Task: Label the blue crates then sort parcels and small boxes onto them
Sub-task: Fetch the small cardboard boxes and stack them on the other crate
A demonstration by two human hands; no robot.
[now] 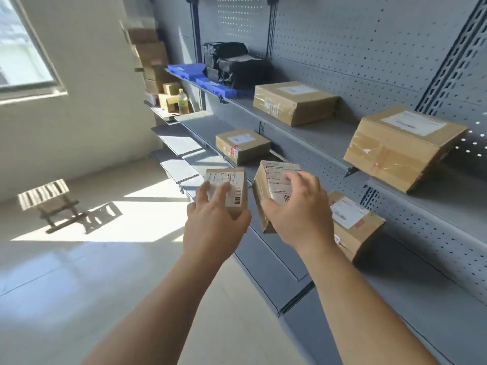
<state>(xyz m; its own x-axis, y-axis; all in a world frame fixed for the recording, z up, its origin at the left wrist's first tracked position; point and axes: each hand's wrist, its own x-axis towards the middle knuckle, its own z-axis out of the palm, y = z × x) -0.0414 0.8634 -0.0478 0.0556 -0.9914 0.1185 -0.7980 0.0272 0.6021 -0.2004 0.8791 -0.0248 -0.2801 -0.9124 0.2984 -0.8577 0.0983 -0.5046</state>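
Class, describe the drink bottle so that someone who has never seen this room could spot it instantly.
Follow the grey pegboard shelving along the wall to its far end, below the blue crates. There, among small cardboard boxes, stands the bottle: the only upright, yellow-green, see-through thing there.

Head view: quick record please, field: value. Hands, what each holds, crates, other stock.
left hand: grip on small box, label up
right hand: grip on tilted box
crates: blue, upper level, far end
black parcels: by the crates
upper boxes: two, taped, labels up
lower boxes: two, labelled
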